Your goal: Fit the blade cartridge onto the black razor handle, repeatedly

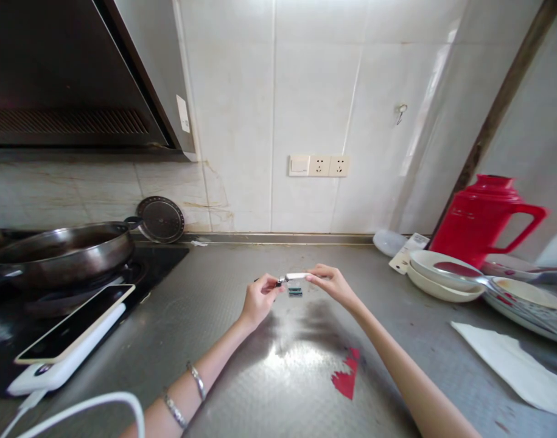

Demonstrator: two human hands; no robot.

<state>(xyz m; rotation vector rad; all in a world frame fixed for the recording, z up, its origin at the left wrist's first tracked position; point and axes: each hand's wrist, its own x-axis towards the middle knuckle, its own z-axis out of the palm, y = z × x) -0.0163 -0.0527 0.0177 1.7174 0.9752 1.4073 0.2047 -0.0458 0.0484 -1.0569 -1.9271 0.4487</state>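
My left hand (258, 301) is closed in a pinch on a small black piece (279, 283) with a metallic part beside it. Facing it, my right hand (332, 283) pinches the right end of a slim white stick-shaped thing (296, 277). The two pieces meet end to end between my fingertips, a little above the counter; whether they are joined I cannot tell. Just below them lie small dark-green, short bar-like items (295, 292), too small to name. My fingers cover part of both held pieces.
A steel counter (241, 377) bears a torn red scrap (346, 375) and a white paper sheet (511, 365). Stacked bowls (442, 292) and a red thermos jug (481, 222) stand right. At left are a pan (68, 246), a phone (77, 322) and a white cable (100, 398).
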